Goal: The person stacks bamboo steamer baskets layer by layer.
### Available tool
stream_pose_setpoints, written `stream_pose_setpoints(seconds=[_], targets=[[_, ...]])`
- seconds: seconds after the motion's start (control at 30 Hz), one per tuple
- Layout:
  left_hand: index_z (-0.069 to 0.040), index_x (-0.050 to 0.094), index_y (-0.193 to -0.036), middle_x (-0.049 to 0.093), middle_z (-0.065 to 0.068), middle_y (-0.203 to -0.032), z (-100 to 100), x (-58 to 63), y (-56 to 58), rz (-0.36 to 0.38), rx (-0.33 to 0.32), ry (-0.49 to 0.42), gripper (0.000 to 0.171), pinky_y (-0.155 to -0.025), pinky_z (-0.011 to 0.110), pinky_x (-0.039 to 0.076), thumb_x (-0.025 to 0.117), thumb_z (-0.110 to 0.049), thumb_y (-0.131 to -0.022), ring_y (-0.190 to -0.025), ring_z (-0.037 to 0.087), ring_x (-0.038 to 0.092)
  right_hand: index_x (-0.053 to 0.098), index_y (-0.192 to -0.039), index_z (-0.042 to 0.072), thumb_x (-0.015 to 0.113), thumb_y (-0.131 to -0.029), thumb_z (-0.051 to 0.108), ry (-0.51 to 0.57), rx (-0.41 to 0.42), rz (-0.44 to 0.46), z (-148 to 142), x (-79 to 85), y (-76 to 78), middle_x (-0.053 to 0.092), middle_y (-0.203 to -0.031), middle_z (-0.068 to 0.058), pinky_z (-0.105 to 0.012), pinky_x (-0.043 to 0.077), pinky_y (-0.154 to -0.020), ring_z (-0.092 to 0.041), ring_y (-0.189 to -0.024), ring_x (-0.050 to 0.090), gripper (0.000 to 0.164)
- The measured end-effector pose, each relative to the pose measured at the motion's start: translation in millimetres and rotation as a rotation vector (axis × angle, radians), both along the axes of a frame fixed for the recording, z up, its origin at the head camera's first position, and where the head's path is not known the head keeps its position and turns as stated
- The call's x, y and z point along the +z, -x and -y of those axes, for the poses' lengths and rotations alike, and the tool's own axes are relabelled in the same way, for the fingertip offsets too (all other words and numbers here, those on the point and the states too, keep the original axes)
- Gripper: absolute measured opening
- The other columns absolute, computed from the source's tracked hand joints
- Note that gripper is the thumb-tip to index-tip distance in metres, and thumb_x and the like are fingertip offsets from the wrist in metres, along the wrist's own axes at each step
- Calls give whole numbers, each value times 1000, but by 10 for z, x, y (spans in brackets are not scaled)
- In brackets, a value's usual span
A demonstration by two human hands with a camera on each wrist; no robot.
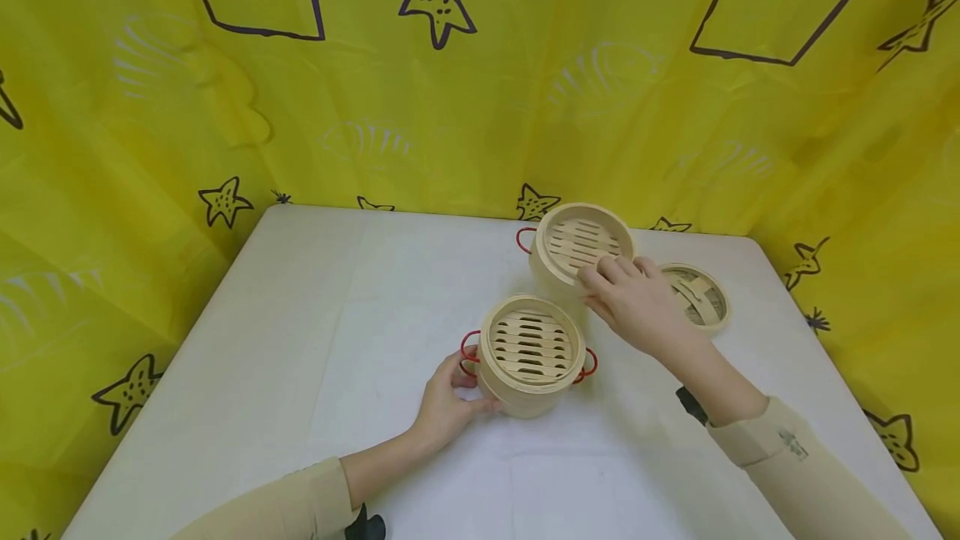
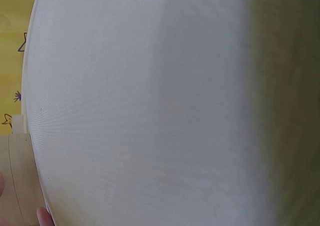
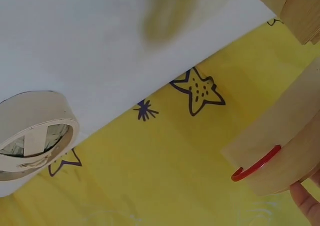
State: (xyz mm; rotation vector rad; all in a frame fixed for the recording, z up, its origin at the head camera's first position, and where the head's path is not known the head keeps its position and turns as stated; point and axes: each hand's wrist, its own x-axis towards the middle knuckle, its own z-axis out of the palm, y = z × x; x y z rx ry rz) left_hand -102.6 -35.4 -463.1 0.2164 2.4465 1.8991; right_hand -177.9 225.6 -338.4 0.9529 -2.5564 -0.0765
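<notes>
A: What did the left hand (image 1: 447, 405) hold?

B: It gripped the near steamer (image 1: 530, 354), fingers curled by the red handle (image 1: 468, 351). That steamer stood on the white counter (image 1: 315, 332), near the front.

A: And further right?

B: The far steamer (image 1: 581, 246) stood behind it, close but apart. The right hand (image 1: 633, 300) rested on its near rim, fingers fairly straight, thumb against the wall.

A: Anything beyond?

B: The lid (image 1: 697, 296) lay underside up on the counter, just right of that hand. Yellow cloth (image 1: 480, 82) hung behind.
</notes>
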Motion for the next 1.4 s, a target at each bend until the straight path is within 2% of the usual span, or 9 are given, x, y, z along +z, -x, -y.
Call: stream_pose_setpoints(seconds=[0.27,0.53,0.8,0.97,1.4], targets=[[-11,50,-124,55,5,-109,5,-1,-6,-6,0,9,73,-75,29,47,84,-13,-60,-87,23,56,48,-104,15,63,-84,26,-19,3,50,71,60,-107,44,-87,-4,-45,37,-81,-25,-85,46,28],[-11,49,-125,54,5,-109,7,-2,-11,-6,-7,9,73,-75,30,47,83,-13,-61,-87,24,56,49,-101,15,62,-83,31,-5,34,38,118,79,-196,44,-86,-2,-42,35,-80,-24,-84,46,27],[-10,49,-125,54,7,-109,10,1,-12,-15,-9,1,73,-75,32,48,83,-12,-61,-87,26,56,50,-104,16,64,-83,27,-33,41,56,175,101,-287,44,-87,-2,-44,37,-82,-23,-87,47,28],[-12,48,-126,54,6,-108,7,12,-14,5,-6,9,74,-76,31,47,83,-12,-61,-88,24,55,50,-103,16,65,-81,28,-41,58,40,197,98,-334,44,-87,-2,-41,37,-80,-22,-85,48,30],[-11,49,-125,54,5,-107,6,-12,-7,-7,-10,19,72,-75,31,47,83,-13,-62,-88,23,55,50,-98,15,67,-78,28,-14,139,-2,273,53,-448,44,-82,-2,-39,37,-73,-21,-80,47,29]])
